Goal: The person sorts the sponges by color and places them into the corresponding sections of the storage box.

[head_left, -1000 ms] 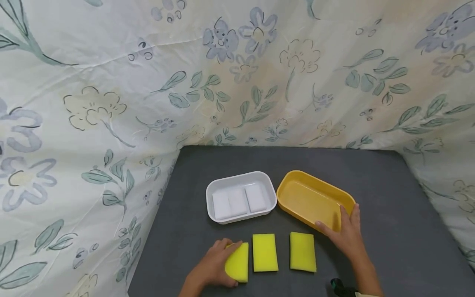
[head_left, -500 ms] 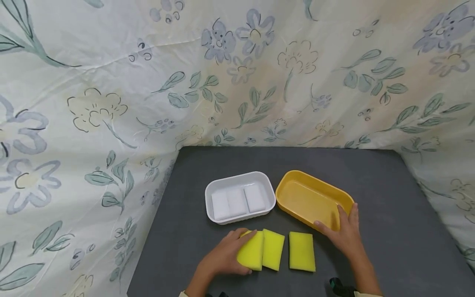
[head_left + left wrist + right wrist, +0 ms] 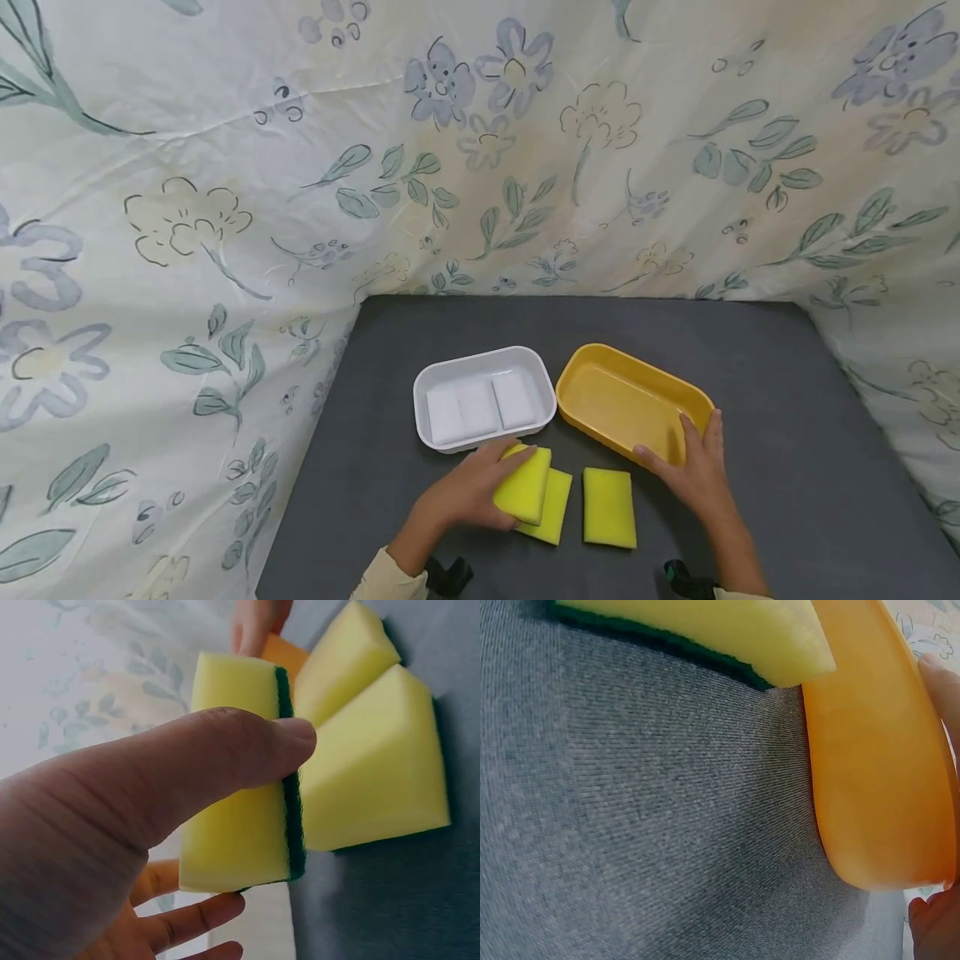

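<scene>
My left hand holds a yellow sponge with a dark green scouring side, its thumb across the sponge's edge in the left wrist view. A second yellow sponge lies turned slightly on the table, partly hidden below the held one. To its right lies a third sponge. My right hand grips the near right corner of a yellow-orange tray, thumb at the near rim and fingers at the right end.
Left of the yellow-orange tray stands a white tray with white rectangular blocks in it. Both sit on a dark grey tabletop. A floral curtain hangs behind and along the sides.
My left hand has carried its sponge to the right and away from me, over the second sponge, which has turned and now lies askew. The right hand and both trays keep their places.
</scene>
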Demonstrator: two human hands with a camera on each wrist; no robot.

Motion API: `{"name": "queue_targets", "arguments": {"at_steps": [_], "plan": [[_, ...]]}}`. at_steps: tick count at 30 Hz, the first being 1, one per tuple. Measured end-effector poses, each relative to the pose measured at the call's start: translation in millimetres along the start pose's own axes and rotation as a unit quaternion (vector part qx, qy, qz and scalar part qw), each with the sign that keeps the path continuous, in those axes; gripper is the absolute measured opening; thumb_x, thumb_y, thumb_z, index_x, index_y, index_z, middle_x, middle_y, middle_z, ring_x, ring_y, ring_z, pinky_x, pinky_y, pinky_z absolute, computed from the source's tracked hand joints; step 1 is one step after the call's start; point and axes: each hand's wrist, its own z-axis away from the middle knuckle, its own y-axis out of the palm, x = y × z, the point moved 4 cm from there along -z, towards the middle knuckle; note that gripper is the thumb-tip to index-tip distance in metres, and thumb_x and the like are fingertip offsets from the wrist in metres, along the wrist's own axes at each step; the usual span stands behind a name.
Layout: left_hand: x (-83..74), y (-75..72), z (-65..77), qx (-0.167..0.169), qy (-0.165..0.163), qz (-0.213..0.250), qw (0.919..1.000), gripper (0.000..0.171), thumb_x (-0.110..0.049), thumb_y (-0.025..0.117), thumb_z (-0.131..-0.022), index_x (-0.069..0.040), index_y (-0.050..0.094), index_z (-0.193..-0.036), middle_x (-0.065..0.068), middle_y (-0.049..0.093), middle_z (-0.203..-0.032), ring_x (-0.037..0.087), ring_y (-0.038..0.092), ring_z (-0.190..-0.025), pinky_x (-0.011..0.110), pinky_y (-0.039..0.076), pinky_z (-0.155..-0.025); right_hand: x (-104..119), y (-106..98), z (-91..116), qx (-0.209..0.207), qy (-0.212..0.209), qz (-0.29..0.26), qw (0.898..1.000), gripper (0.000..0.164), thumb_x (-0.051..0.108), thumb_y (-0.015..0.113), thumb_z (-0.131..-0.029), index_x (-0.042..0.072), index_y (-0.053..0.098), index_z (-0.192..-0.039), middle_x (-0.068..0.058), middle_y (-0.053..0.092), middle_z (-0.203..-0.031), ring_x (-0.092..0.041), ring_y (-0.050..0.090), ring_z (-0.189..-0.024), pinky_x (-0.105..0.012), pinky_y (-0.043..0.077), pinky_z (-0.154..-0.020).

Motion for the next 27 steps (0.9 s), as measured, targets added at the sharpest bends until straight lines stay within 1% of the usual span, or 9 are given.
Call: {"name": "queue_targets", "arguments": {"at_steps": [3,6,9,12,21,25,27], "plan": [[-2.5,-4.1,-7.5,-0.013,0.028,-0.013,0.9994,0.095,-0.043,0.076,-0.064,-0.024,0.027,-0.143,0.003,0.031,-0.137,0.017,0.037,-0.114,0.034,0.036,-0.091,-0.6,0.4,-0.1,-0.001,0.001,0.003,1.0,0.099,0.054,0.066,-0.074,0.001,0.019,-0.143,-0.006,-0.03,-0.143,-0.039,-0.018,-0.129,-0.071,0.012,-0.086],[-4.4,-7.1,-15.1,-0.016,0.043,-0.021,0.9987,0.093,-0.044,0.076,-0.065,-0.022,0.028,-0.142,0.005,0.032,-0.137,0.017,0.039,-0.11,0.031,0.037,-0.087,-0.9,0.8,0.0,-0.003,-0.001,0.003,1.0,0.099,0.054,0.066,-0.073,0.0,0.019,-0.142,-0.007,-0.029,-0.143,-0.039,-0.018,-0.13,-0.071,0.013,-0.087],[-5.1,-8.3,-23.0,-0.013,0.042,-0.035,0.9984,0.093,-0.046,0.074,-0.066,-0.023,0.027,-0.142,0.004,0.031,-0.137,0.017,0.039,-0.107,0.03,0.038,-0.084,-1.3,1.0,0.0,-0.005,-0.005,-0.002,1.0,0.098,0.053,0.067,-0.074,0.0,0.02,-0.142,-0.007,-0.029,-0.143,-0.039,-0.018,-0.129,-0.071,0.012,-0.087],[-5.6,-8.5,-30.4,-0.012,0.035,-0.04,0.9985,0.092,-0.048,0.072,-0.067,-0.024,0.025,-0.143,0.003,0.031,-0.137,0.017,0.039,-0.107,0.029,0.038,-0.084,-2.0,1.3,-0.2,-0.008,-0.01,-0.006,1.0,0.097,0.052,0.067,-0.074,0.0,0.021,-0.142,-0.007,-0.029,-0.143,-0.039,-0.018,-0.129,-0.071,0.012,-0.087],[-5.0,-9.5,-53.1,-0.018,0.036,-0.017,0.9991,0.091,-0.047,0.071,-0.069,-0.024,0.024,-0.143,0.004,0.032,-0.137,0.017,0.039,-0.107,0.028,0.038,-0.083,-2.2,3.0,-0.2,-0.005,-0.006,-0.016,1.0,0.096,0.051,0.068,-0.074,0.003,0.021,-0.143,-0.004,-0.03,-0.142,-0.039,-0.019,-0.129,-0.071,0.011,-0.087],[-5.2,-7.2,-60.0,-0.022,0.031,-0.028,0.9989,0.092,-0.047,0.071,-0.069,-0.024,0.023,-0.144,0.006,0.03,-0.14,0.018,0.039,-0.108,0.029,0.038,-0.084,0.3,2.2,0.6,-0.003,-0.003,-0.018,1.0,0.096,0.051,0.068,-0.074,0.002,0.022,-0.142,-0.004,-0.03,-0.142,-0.038,-0.02,-0.129,-0.071,0.01,-0.088],[-5.0,-5.7,-63.1,-0.019,0.027,-0.037,0.9988,0.092,-0.047,0.071,-0.069,-0.025,0.022,-0.144,0.006,0.028,-0.141,0.018,0.039,-0.109,0.03,0.038,-0.085,1.0,1.7,0.7,-0.004,-0.002,-0.017,1.0,0.096,0.051,0.068,-0.074,0.002,0.022,-0.142,-0.005,-0.03,-0.142,-0.039,-0.019,-0.129,-0.071,0.009,-0.088]]}}
